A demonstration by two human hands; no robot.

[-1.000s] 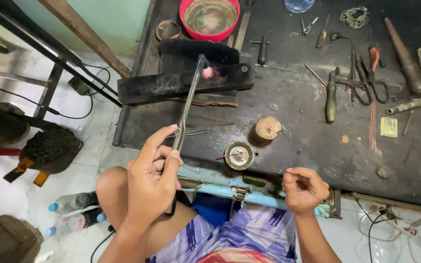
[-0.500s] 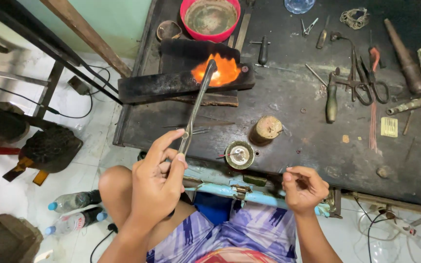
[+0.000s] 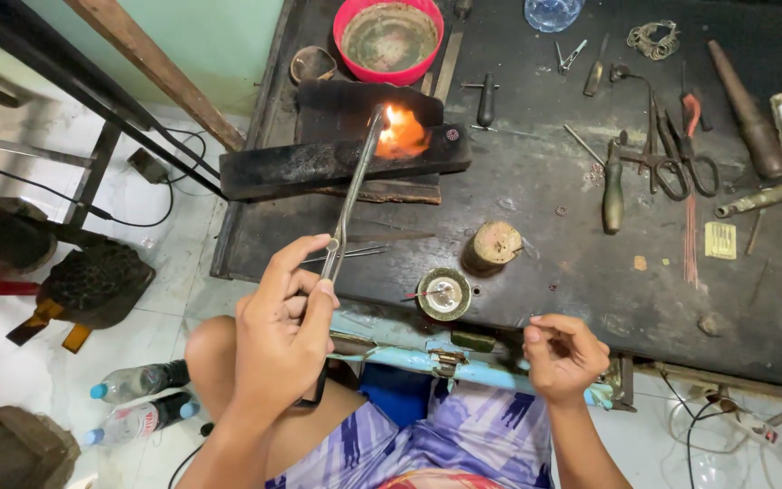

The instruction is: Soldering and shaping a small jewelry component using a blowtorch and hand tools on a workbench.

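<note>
The long thin metal torch tube (image 3: 355, 195) slants from the near left up toward the far middle of the dark table (image 3: 590, 299), its tip throwing an orange flame (image 3: 402, 134) onto the blackened charred block (image 3: 346, 154), while the left hand (image 3: 284, 337) has its grip clenched around the tube's near end. The right hand (image 3: 565, 355) hangs at the table's near edge with fingers pinched together, though what they pinch is too small to tell. A small round metal dish (image 3: 443, 293) sits between the hands, a red plastic bowl (image 3: 390, 38) beyond the block, and scissors (image 3: 676, 163) far right.
</note>
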